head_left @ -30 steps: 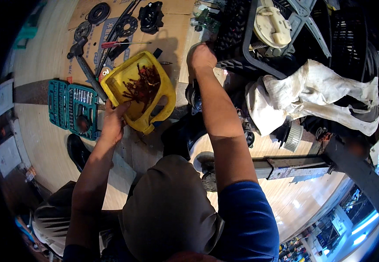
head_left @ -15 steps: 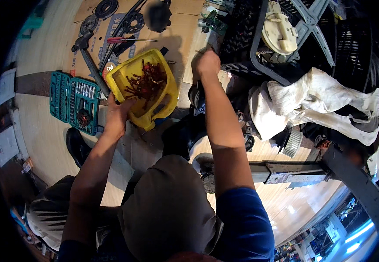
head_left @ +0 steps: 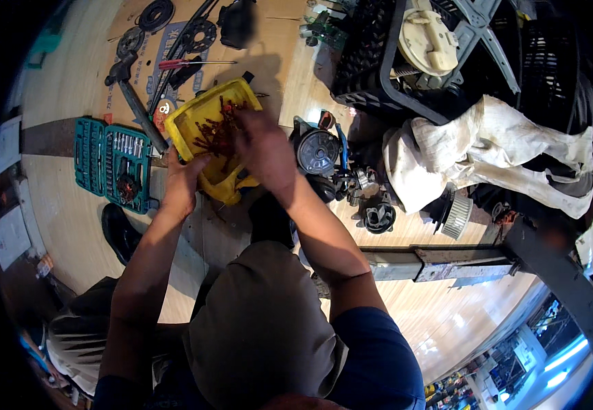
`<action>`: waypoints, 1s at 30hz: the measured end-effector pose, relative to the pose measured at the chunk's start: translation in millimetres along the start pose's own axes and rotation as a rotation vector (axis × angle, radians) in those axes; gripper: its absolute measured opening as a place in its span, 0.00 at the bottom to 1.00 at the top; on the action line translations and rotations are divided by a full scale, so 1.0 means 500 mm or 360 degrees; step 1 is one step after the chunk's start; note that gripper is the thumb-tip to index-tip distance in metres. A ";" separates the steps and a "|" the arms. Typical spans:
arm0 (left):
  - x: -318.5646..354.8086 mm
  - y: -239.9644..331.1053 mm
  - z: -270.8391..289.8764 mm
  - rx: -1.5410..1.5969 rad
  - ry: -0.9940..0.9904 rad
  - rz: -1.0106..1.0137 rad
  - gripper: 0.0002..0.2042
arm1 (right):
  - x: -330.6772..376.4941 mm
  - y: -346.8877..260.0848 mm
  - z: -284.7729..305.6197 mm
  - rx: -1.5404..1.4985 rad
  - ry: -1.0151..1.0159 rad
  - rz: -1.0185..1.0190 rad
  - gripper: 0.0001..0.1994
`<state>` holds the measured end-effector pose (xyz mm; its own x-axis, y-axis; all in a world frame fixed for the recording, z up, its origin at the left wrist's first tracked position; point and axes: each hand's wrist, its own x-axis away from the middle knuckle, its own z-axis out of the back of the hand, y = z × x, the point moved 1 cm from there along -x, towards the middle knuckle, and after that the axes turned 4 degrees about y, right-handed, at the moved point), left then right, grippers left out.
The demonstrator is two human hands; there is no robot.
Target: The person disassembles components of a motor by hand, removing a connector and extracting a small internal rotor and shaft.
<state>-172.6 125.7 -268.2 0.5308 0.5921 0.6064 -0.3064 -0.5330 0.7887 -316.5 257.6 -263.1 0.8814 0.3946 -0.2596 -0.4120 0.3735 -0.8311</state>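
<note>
Left hand (head_left: 182,183) fingers grip the near rim of the yellow tray (head_left: 209,147) on the floor; right hand (head_left: 264,154), blurred, fingers' state unclear, has moved from the black crate (head_left: 368,51) into the tray. Socket set (head_left: 113,162) lies just left; motor (head_left: 318,152) crowds the right.

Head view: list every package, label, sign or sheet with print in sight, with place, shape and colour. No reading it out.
Cardboard sheet: flat on the floor beyond the yellow tray, tan with blue print, tools lying on it.
Socket set case: open on the floor left of the left hand, teal, rectangular, rows of metal bits.
White sheets: at the far left edge, pale rectangles, print too small to tell.
No screen shows.
</note>
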 end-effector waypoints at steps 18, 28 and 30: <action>0.010 0.018 0.009 -0.0050 0.0097 0.0095 0.23 | -0.182 0.394 -0.084 0.0409 0.0006 -0.1575 0.26; 0.014 0.020 0.014 -0.0020 0.0061 0.0109 0.23 | -0.178 0.335 -0.023 0.0769 -0.0436 -0.1087 0.24; 0.007 0.007 0.035 -0.0022 0.0062 0.0091 0.23 | -0.166 0.298 -0.020 0.0849 -0.0522 -0.0952 0.23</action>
<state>-158.0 115.2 -265.1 0.4809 0.5844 0.6536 -0.3462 -0.5584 0.7539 -448.7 272.1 -370.2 0.9075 0.1974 0.3708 -0.0260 0.9074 -0.4195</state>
